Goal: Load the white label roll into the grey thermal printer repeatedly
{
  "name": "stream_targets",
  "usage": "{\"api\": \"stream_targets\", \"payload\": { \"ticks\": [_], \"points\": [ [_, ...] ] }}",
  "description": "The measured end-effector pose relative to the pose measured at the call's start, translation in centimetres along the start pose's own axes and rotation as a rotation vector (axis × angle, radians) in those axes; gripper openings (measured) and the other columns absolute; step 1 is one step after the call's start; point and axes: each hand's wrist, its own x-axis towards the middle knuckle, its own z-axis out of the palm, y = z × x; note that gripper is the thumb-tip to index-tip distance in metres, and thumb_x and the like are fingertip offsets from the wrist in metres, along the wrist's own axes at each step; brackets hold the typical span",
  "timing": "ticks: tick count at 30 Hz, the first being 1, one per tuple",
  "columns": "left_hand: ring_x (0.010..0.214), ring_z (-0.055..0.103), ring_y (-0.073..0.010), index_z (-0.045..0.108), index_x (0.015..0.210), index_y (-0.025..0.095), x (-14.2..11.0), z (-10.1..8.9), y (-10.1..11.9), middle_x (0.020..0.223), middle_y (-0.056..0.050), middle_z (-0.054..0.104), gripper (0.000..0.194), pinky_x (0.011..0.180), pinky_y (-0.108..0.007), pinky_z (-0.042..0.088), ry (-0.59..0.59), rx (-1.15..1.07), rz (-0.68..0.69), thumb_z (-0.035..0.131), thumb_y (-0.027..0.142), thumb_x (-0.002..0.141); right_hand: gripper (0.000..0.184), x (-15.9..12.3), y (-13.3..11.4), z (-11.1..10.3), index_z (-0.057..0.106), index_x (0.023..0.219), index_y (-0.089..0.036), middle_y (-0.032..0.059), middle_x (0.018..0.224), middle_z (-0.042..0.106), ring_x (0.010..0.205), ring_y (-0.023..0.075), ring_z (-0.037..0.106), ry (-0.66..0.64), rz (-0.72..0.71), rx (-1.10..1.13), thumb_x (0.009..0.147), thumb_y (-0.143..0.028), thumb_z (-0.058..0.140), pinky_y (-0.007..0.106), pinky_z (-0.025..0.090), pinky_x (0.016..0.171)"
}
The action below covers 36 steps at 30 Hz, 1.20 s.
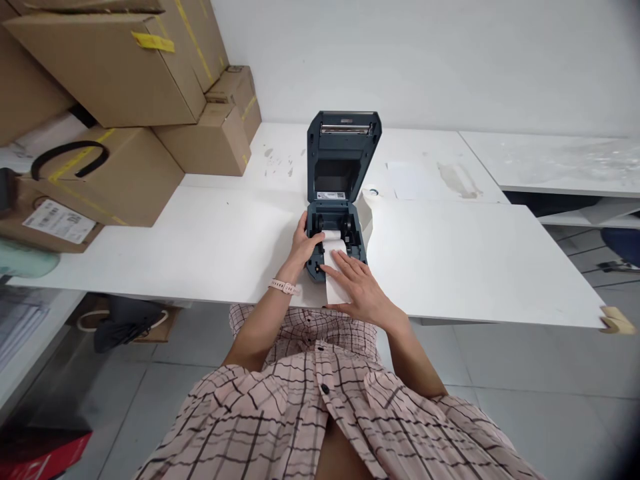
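A dark grey label printer stands on the white table with its lid tipped up and back. Inside its lower body lies a white paper roll, and a white paper strip runs from it over the front toward the table edge. My left hand grips the printer's left side, its thumb reaching in at the roll. Across the strip lies my right hand, fingers stretched and spread, pressing on the paper. Part of the strip is hidden under this hand.
Cardboard boxes are stacked at the left of the white table. Behind the printer's right side lies some white paper with a small roll-like thing. A brown block sticks out at the table's right front corner. A white wall stands behind.
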Motion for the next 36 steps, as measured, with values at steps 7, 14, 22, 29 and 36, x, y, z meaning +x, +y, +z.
{"api": "stream_targets", "payload": {
  "ticks": [7, 14, 22, 29, 36],
  "points": [
    [0.156, 0.038, -0.0318, 0.033, 0.162, 0.028, -0.1, 0.0, 0.4, 0.17, -0.009, 0.039, 0.095, 0.126, -0.046, 0.035, 0.008, 0.012, -0.021, 0.078, 0.034, 0.079, 0.075, 0.9, 2.7, -6.4, 0.04, 0.159, -0.041, 0.0017, 0.167, 0.044, 0.157, 0.0321, 0.038, 0.011, -0.104, 0.261, 0.092, -0.065, 0.065, 0.063, 0.025, 0.13],
    [0.156, 0.038, -0.0341, 0.03, 0.164, 0.033, -0.5, -0.4, 1.1, 0.171, -0.006, 0.036, 0.1, 0.125, -0.048, 0.038, -0.014, 0.019, -0.086, 0.08, 0.039, 0.078, 0.082, 16.3, 12.4, -16.0, 0.02, 0.165, -0.027, 0.0049, 0.174, 0.028, 0.159, 0.0209, 0.03, 0.688, 0.261, 0.703, 0.102, -0.077, 0.008, 0.047, 0.026, 0.131],
    [0.16, 0.029, -0.0341, 0.03, 0.164, 0.028, -1.8, -0.4, 0.8, 0.172, -0.008, 0.034, 0.091, 0.127, -0.047, 0.035, 0.101, -0.016, -0.093, 0.061, 0.068, 0.089, 0.088, 14.6, 10.7, -12.0, 0.051, 0.15, -0.031, -0.0003, 0.149, 0.061, 0.142, 0.0213, 0.052, 0.656, 0.122, 0.75, 0.096, -0.084, 0.005, 0.038, 0.039, 0.124],
    [0.16, 0.031, -0.027, 0.032, 0.163, 0.03, -6.1, -1.0, 1.3, 0.174, -0.003, 0.032, 0.077, 0.127, -0.041, 0.036, 0.197, -0.175, -0.124, 0.045, 0.067, 0.097, 0.046, 3.4, 2.6, -4.9, 0.071, 0.126, -0.038, 0.0024, 0.134, 0.07, 0.141, 0.0272, 0.055, 0.61, 0.229, 0.414, 0.107, -0.058, 0.033, 0.054, 0.042, 0.123],
    [0.154, 0.04, -0.035, 0.04, 0.158, 0.029, -7.7, 0.1, 2.9, 0.166, -0.008, 0.045, 0.087, 0.123, -0.047, 0.043, 0.0, -0.124, -0.15, 0.075, 0.054, 0.084, 0.035, 2.6, 1.7, -0.4, 0.067, 0.132, -0.036, 0.003, 0.139, 0.07, 0.146, 0.0253, 0.051, 0.738, 0.277, 0.451, 0.107, -0.043, 0.044, 0.056, 0.042, 0.124]
  ]
}}
